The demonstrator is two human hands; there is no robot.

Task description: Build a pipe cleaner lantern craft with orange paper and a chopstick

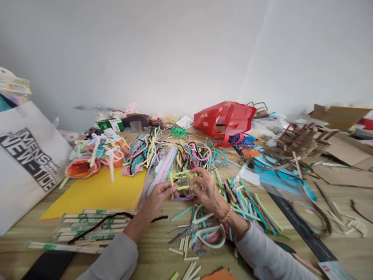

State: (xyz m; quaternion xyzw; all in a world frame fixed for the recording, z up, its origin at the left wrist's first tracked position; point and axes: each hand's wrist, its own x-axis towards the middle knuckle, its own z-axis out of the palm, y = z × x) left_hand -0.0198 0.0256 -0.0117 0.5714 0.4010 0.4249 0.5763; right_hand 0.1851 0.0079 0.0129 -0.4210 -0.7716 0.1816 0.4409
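Between my two hands is a yellow-green pipe cleaner [184, 187] bent into a small boxy frame. My left hand [159, 197] pinches its left corner between thumb and fingers. At its right side my right hand [207, 191], with a beaded bracelet at the wrist, grips the frame with curled fingers. Just below the hands lie scissors [196, 228] with pale green handles, their blades apart and pointing left. A loose pile of coloured pipe cleaners [244, 208] spreads to the right of my right hand. Behind the frame sits a bundle of pink, white and blue pipe cleaners [163, 171].
Yellow sheets [96, 194] and paper-wrapped sticks [84, 229] lie at left, beside a white printed bag [32, 155]. At the back stands a red bag [224, 118]. Brown woven baskets [305, 140] and cardboard [346, 151] fill the right. Short cut sticks [190, 270] lie in front.
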